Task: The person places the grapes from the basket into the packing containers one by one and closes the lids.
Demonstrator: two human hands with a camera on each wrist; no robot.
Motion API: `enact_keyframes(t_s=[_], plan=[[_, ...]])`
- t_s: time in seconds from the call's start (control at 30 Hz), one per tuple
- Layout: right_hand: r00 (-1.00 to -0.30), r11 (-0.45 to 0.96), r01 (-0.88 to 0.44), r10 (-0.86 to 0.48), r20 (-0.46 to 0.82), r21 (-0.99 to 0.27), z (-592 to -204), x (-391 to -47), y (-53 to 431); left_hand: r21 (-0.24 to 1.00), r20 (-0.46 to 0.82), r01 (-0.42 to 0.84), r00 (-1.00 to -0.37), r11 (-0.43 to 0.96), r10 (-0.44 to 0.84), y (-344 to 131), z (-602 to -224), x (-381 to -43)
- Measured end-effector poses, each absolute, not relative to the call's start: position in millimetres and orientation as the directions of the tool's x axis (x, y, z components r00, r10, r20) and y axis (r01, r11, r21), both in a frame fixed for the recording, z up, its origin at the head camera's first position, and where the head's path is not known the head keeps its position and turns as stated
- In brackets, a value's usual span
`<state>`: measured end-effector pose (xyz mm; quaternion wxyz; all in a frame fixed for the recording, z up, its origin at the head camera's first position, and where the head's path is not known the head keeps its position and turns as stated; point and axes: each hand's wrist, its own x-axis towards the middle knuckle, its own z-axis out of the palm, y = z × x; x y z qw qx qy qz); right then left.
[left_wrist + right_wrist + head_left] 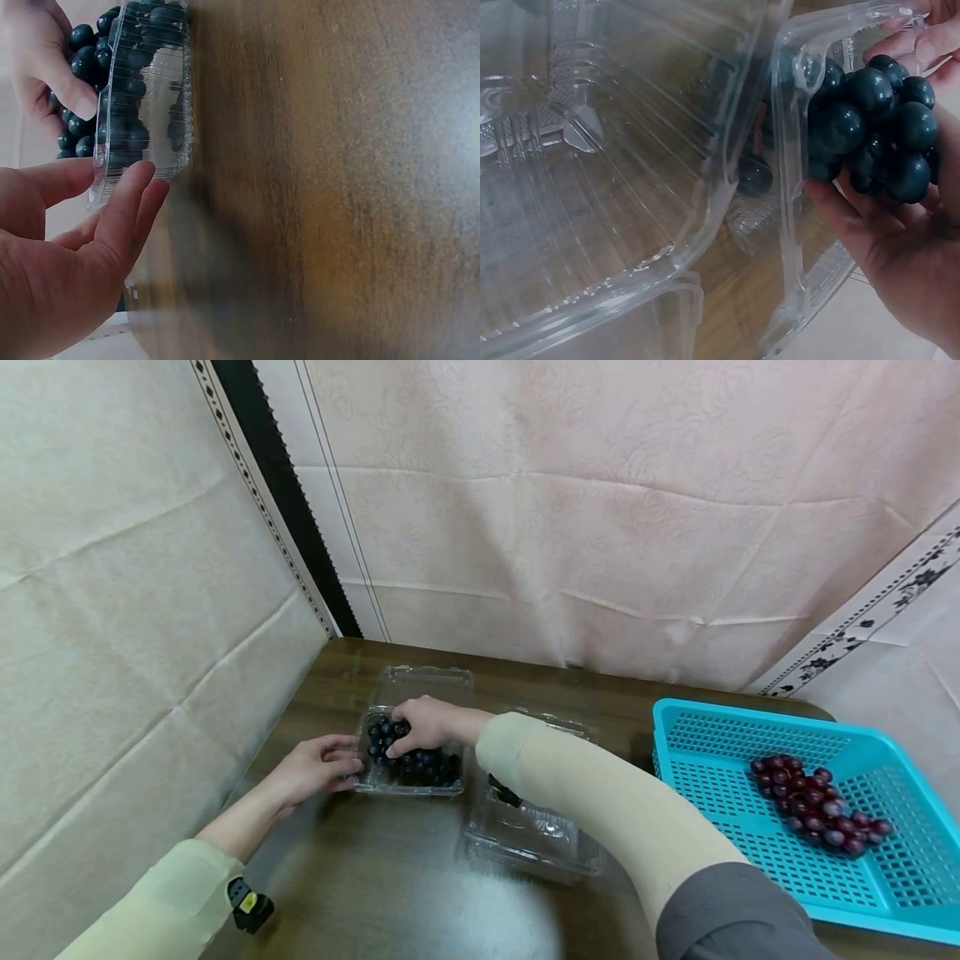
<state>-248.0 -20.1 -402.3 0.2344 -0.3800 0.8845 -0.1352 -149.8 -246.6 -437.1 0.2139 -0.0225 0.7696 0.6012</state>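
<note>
One basket (750, 731), one table (375, 877), one left hand (322, 766), one right hand (429, 727).
Grape bunches come to two as far as can be told, one black bunch (426, 767) and one red bunch (813, 806), their single grapes overlapping too much to number; clear boxes come to at least two, one grape box (408, 791) holding the black bunch and one spare box (517, 835) beside it, whose layers of plastic may be one box or several; black wrist units make two, one left unit (251, 906) and one right unit (504, 791).
</note>
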Motion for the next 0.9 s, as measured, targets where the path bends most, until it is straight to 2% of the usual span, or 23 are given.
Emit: enact_keyframes(t_s=[0.17,0.37,0.63,0.9], plan=[[-0.604,0.706,-0.612,-0.708,-0.367,-0.357,-404,-247,-24,0.920,-0.350,-0.288,-0.909,0.265,0.225,-244,-438,-150],[-0.622,0.726,-0.615,-0.687,-0.376,-0.309,-407,-245,-30,0.920,-0.351,-0.290,-0.910,0.263,0.221,-243,-437,-149],[-0.654,0.735,-0.664,-0.659,-0.372,-0.135,-404,-241,-34,0.916,-0.359,-0.297,-0.907,0.270,0.221,-243,-435,-150],[-0.666,0.746,-0.652,-0.648,-0.369,-0.133,-399,-241,-28,0.912,-0.361,-0.296,-0.907,0.283,0.218,-243,-435,-150]])
